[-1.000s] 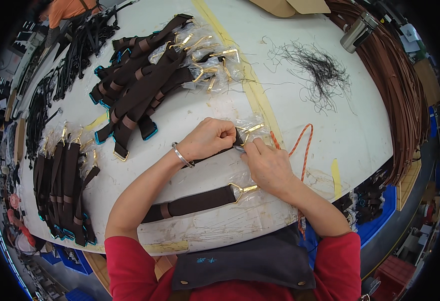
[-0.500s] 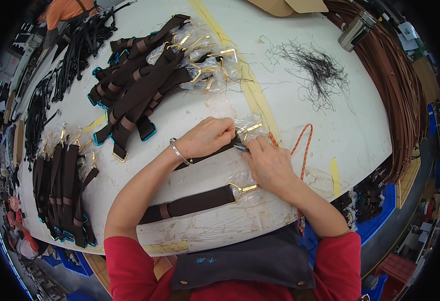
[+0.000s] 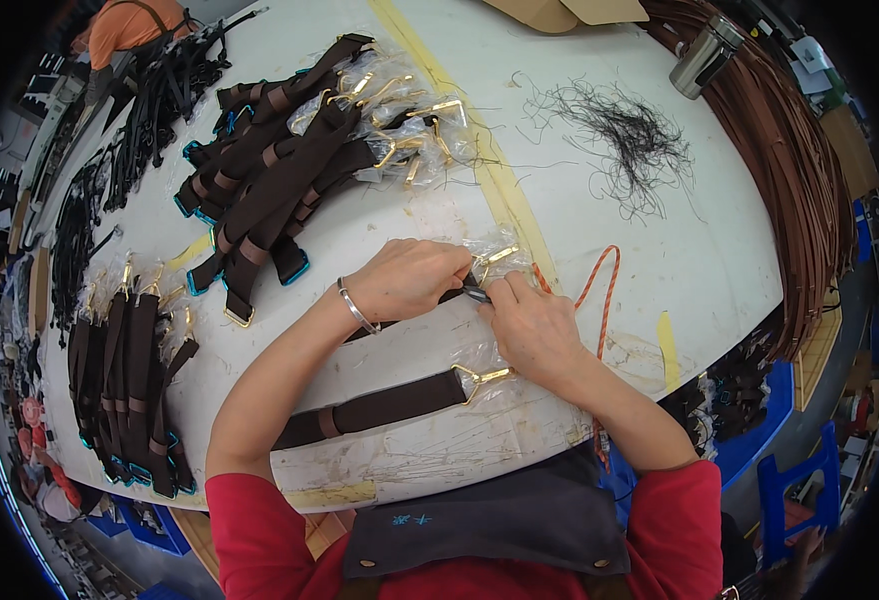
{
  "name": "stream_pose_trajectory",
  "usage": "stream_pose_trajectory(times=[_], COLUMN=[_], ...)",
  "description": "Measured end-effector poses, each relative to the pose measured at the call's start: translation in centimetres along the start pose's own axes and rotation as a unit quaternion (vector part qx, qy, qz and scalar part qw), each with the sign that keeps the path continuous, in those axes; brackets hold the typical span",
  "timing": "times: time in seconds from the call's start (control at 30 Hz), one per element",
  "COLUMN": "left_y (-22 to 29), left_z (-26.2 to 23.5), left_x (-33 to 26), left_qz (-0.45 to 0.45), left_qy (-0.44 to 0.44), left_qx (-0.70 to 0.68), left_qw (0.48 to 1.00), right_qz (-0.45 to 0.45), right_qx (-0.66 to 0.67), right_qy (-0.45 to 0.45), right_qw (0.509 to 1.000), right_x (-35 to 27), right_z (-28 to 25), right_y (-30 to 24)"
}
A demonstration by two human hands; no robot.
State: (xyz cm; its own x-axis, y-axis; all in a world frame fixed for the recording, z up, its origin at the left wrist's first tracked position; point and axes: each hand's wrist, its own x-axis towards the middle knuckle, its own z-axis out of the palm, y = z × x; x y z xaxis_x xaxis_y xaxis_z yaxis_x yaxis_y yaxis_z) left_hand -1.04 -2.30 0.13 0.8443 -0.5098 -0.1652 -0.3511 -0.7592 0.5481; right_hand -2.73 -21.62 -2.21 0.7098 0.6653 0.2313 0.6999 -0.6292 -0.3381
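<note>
My left hand, with a metal bangle at its wrist, is closed on the end of a dark brown strap. A gold hook in clear plastic wrap lies just beyond its fingers. My right hand is closed round what look like small metal thread snips. Their tip touches or nearly touches the strap beside my left fingers; most of the tool is hidden in my palm. Nearer to me lies a second brown strap, flat, with a wrapped gold hook at its right end.
Heaps of brown straps lie at the far left and near left. An orange cord loops beside my right hand. Loose black threads, a steel flask and long brown strips are at the right. Another person stands far left.
Both hands stay at the strap end with only slight shifts; my right hand has moved a little left. A blue stool has come into sight at the lower right.
</note>
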Motion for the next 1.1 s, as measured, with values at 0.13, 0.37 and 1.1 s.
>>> stream_pose_trajectory(times=[0.13, 0.37, 1.1], left_y=[0.5, 0.4, -0.5], left_z=[0.0, -0.2, 2.6], left_x=[0.3, 0.8, -10.8], left_qz=[0.013, 0.001, 0.028], left_qy=[-0.004, 0.045, 0.131], left_qx=[0.004, -0.136, 0.332], left_qw=[1.000, 0.990, 0.934], right_qz=[0.013, 0.008, -0.010], right_qx=[-0.006, 0.000, 0.179], right_qy=[-0.007, -0.013, -0.011], right_qw=[1.000, 1.000, 0.984], right_x=[-0.2, -0.2, 2.5], right_z=[0.3, -0.1, -3.6], right_y=[0.0, 0.2, 4.1])
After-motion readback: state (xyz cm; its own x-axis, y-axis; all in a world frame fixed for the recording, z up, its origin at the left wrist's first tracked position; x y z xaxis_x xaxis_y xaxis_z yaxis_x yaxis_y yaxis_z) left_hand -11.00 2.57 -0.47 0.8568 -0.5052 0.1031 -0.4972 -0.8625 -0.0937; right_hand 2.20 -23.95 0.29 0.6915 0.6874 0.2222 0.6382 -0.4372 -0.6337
